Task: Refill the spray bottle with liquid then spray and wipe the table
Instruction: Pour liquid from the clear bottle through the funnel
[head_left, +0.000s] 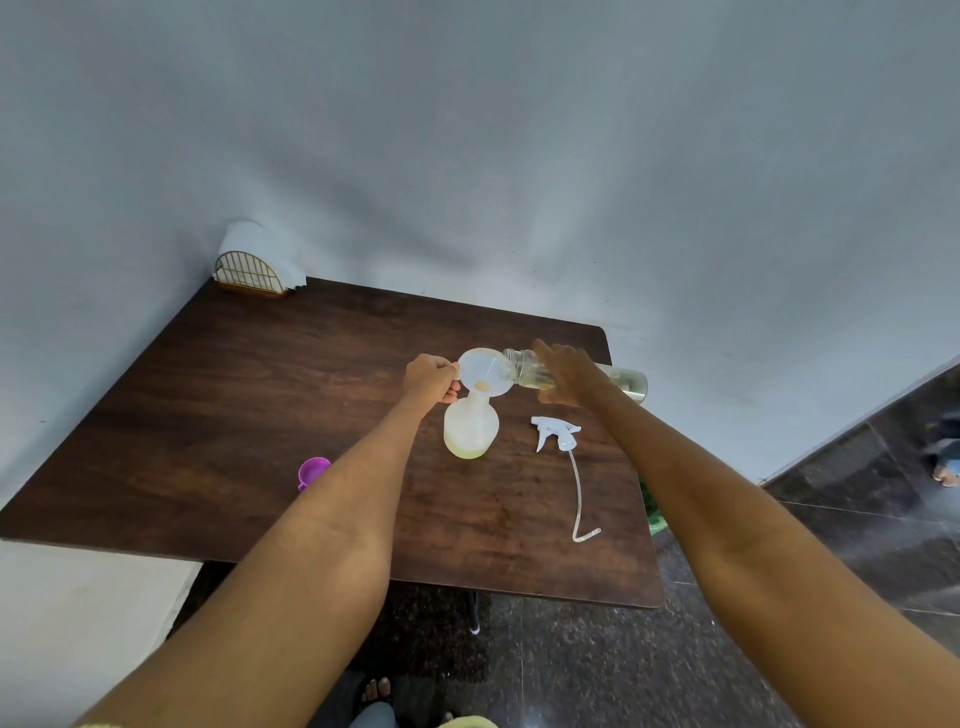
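Observation:
A translucent spray bottle (471, 428) stands upright on the dark wooden table (234, 415), its head off and a little yellowish liquid at its bottom. A white funnel (480, 370) sits in its neck, and my left hand (430, 378) pinches the funnel's rim. My right hand (569, 374) grips a clear refill bottle (524, 368) tipped on its side, mouth over the funnel. The white trigger spray head (557, 436) lies on the table to the right, its dip tube (579, 493) trailing toward me.
A purple cap (312, 472) lies on the table by my left forearm. A wire napkin holder (250, 274) with white paper stands at the far left corner against the wall. The table's right and near edges drop to a dark tiled floor.

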